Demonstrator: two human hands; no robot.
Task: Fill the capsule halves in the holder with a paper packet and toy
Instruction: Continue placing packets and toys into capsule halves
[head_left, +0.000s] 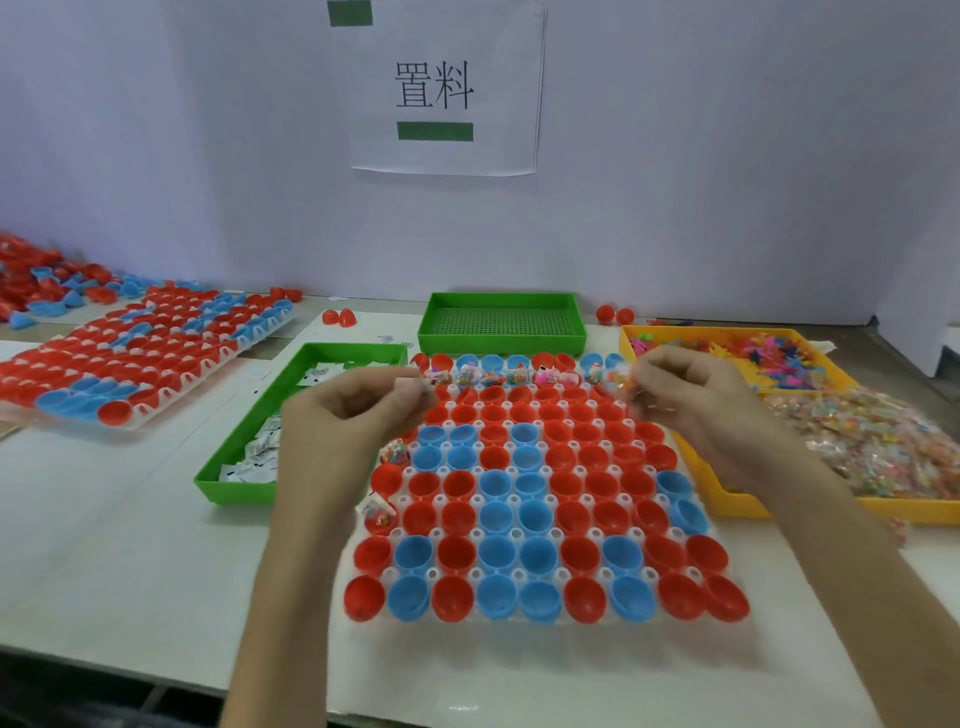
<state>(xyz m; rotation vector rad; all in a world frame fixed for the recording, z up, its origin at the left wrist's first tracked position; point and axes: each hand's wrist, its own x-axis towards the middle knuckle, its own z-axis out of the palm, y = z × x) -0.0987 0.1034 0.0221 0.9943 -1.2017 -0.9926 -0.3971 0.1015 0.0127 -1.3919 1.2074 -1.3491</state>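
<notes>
A white holder (519, 535) full of red and blue capsule halves lies in front of me. Several halves in its far row (514, 375) and three at its left edge hold a packet and toy. My left hand (358, 410) hovers over the holder's far left corner, fingers curled, pinching a small white paper packet (418, 385). My right hand (691, 395) is over the far right corner, fingers curled round a clear bagged toy (621, 382). Paper packets lie in the green tray (249, 457) on the left; bagged toys fill the yellow tray (872, 441) on the right.
An empty green mesh tray (501, 322) stands behind the holder. A second holder (130, 358) of capsule halves lies at the far left, with loose halves (41, 286) piled behind it. Stray red halves (338, 317) lie near the wall, where a paper sign (441, 88) hangs.
</notes>
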